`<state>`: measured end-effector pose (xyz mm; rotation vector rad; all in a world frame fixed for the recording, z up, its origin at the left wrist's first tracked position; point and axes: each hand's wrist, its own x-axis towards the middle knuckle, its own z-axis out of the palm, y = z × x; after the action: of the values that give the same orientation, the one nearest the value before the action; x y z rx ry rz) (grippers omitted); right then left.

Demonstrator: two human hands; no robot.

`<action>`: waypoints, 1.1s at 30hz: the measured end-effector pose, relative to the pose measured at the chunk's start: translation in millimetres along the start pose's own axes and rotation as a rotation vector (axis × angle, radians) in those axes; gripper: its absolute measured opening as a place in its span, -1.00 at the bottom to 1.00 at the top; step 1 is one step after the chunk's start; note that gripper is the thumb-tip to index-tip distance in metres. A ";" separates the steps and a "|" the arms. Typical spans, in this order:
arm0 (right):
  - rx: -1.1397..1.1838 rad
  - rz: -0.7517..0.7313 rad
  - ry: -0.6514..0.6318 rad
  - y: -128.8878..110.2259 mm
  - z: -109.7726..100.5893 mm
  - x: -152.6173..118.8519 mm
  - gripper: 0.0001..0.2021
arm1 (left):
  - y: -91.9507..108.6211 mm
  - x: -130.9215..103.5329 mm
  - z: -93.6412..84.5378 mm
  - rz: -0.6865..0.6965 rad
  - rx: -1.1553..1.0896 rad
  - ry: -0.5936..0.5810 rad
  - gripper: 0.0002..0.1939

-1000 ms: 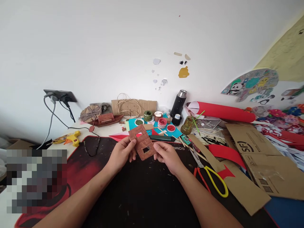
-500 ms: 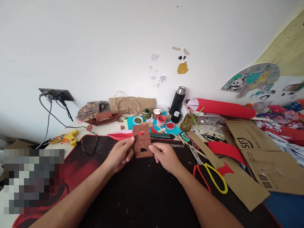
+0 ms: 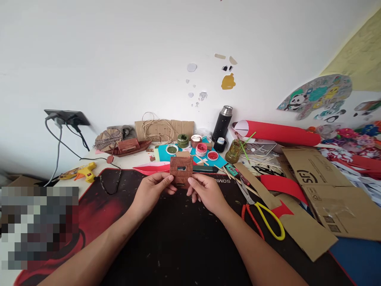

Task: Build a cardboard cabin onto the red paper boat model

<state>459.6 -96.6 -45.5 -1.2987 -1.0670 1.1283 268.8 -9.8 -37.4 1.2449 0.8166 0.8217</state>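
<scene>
A brown-painted cardboard piece with small rectangular cut-outs is held over the black mat, one side in each hand. My left hand pinches its left edge between thumb and fingers. On the opposite edge my right hand grips it the same way, thumb in front. The piece appears bent or tilted, and its lower part shows foreshortened. Just behind it lies a red and white pointed paper shape. A brown model boat stands farther back on the left.
Open paint jars stand on blue card at the back, left of a murky brush jar. Scissors with red and yellow handles lie right, beside cardboard. A yellow glue gun rests left. A black flask stands behind.
The brown piece has tilted or bent, looking shorter, with its lower cut-out narrowed to a slit. Both hands have shifted their grip along its sides. The view has shifted slightly.
</scene>
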 end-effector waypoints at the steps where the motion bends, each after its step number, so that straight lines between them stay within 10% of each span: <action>1: 0.010 0.002 0.014 -0.2 -0.3 0.7 -0.60 | -0.5 -0.7 0.8 -0.009 -0.006 -0.006 -0.52; 33: 0.203 0.065 0.015 2.5 4.8 1.1 -0.50 | -7.1 -5.3 13.9 0.006 -0.115 0.036 -0.60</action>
<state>455.0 -94.8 -48.0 -1.1861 -0.8800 1.2401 279.1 -21.9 -42.1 1.1340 0.7846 0.8860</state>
